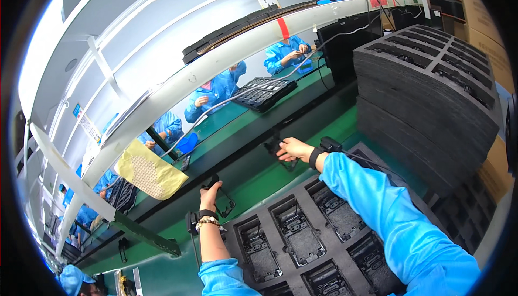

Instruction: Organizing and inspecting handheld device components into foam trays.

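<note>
My left hand is closed on a thin black frame-like part, which hangs beside its fingers. Further right and farther off, my right hand pinches another black part; its exact kind is too dark to make out. Both hands are raised just beyond a grey foam tray, whose compartments hold several black plastic housings. Blue sleeves cover my forearms, and each wrist wears a black strap with a small device.
A tall stack of dark foam trays stands at the right. Beyond the green bench, a white rail with a grey cable crosses the view. Co-workers in blue sit across it. A yellow perforated sheet hangs at left.
</note>
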Demonstrator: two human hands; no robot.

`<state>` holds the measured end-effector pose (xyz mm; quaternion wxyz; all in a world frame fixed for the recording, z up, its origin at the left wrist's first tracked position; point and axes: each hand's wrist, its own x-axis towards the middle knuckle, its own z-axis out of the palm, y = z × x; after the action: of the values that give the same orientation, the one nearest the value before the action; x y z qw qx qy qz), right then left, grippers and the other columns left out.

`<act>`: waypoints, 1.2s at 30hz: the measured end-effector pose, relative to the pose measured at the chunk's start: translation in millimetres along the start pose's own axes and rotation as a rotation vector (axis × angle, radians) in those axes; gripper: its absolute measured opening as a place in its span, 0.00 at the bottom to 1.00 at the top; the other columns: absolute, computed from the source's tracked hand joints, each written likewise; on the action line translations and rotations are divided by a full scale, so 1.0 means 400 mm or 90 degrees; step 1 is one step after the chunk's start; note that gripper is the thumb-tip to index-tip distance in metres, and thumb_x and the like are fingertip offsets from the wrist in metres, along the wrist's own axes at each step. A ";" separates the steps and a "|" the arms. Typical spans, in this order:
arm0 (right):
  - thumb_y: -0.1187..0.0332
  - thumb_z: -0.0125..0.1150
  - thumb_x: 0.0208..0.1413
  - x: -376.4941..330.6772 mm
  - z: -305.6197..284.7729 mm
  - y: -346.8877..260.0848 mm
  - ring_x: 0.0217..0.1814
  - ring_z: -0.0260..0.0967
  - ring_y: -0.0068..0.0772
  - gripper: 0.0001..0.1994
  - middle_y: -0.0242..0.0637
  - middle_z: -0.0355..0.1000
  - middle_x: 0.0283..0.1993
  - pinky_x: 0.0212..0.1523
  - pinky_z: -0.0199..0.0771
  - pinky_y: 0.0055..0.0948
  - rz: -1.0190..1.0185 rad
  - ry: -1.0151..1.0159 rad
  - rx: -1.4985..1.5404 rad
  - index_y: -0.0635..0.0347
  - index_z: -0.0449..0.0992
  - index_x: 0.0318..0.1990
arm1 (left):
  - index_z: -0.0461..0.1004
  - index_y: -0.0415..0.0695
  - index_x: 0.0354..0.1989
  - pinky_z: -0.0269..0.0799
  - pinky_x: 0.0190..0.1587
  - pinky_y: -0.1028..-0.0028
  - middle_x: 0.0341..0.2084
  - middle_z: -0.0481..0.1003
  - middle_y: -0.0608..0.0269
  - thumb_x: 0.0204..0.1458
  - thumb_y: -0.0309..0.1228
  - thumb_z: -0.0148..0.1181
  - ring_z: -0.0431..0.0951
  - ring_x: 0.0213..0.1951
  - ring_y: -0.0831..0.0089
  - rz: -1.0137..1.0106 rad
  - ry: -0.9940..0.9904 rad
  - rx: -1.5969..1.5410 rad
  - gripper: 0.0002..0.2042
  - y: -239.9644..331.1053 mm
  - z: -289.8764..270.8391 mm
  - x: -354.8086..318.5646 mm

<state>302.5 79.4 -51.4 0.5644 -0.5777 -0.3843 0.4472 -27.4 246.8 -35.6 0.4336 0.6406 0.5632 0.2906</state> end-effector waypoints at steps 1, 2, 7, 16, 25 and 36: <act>0.61 0.41 0.70 0.018 0.007 0.012 0.41 0.78 0.37 0.18 0.48 0.74 0.51 0.33 0.76 0.29 -0.009 0.011 0.033 0.66 0.64 0.56 | 0.61 0.32 0.58 0.70 0.39 0.70 0.45 0.72 0.53 0.37 0.47 0.74 0.74 0.42 0.66 0.017 0.035 0.021 0.44 -0.028 -0.003 0.024; 0.62 0.41 0.70 0.036 0.014 0.022 0.39 0.78 0.38 0.18 0.47 0.75 0.49 0.32 0.76 0.29 -0.018 0.020 0.065 0.67 0.65 0.57 | 0.59 0.31 0.59 0.71 0.48 0.68 0.50 0.71 0.48 0.36 0.46 0.74 0.74 0.49 0.62 0.035 0.072 0.041 0.45 -0.061 -0.014 0.042; 0.64 0.55 0.54 0.030 -0.034 0.060 0.49 0.72 0.62 0.19 0.60 0.74 0.48 0.52 0.72 0.50 -0.140 0.321 -0.498 0.70 0.73 0.48 | 0.45 0.62 0.74 0.44 0.69 0.43 0.71 0.39 0.34 0.41 0.58 0.66 0.39 0.70 0.31 -0.018 0.061 0.375 0.51 -0.078 -0.064 0.009; 0.53 0.61 0.55 -0.558 -0.073 -0.053 0.56 0.67 0.50 0.28 0.50 0.69 0.49 0.52 0.74 0.44 -0.301 0.003 -0.931 0.69 0.69 0.53 | 0.63 0.32 0.64 0.48 0.71 0.55 0.68 0.50 0.30 0.54 0.48 0.55 0.50 0.69 0.34 0.421 -0.240 0.754 0.35 0.054 -0.071 -0.559; 0.71 0.59 0.46 -0.758 -0.052 0.010 0.64 0.56 0.65 0.34 0.72 0.53 0.65 0.65 0.60 0.51 -0.315 0.038 -0.931 0.75 0.59 0.62 | 0.59 0.26 0.63 0.57 0.67 0.50 0.63 0.54 0.21 0.46 0.44 0.64 0.58 0.64 0.29 0.448 -0.190 0.878 0.40 -0.013 0.034 -0.611; 0.65 0.67 0.41 -0.627 0.039 -0.020 0.37 0.73 0.32 0.33 0.36 0.73 0.33 0.32 0.71 0.27 -0.342 0.053 -1.439 0.66 0.69 0.59 | 0.79 0.30 0.29 0.80 0.40 0.62 0.38 0.77 0.32 0.37 0.21 0.60 0.80 0.40 0.46 0.496 -0.226 0.836 0.10 0.072 -0.002 -0.579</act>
<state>211.7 -153.3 -22.2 -0.1838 -0.6662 -0.6556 -0.3043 -60.2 22.0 17.1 -0.0834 0.9542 0.2767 -0.0778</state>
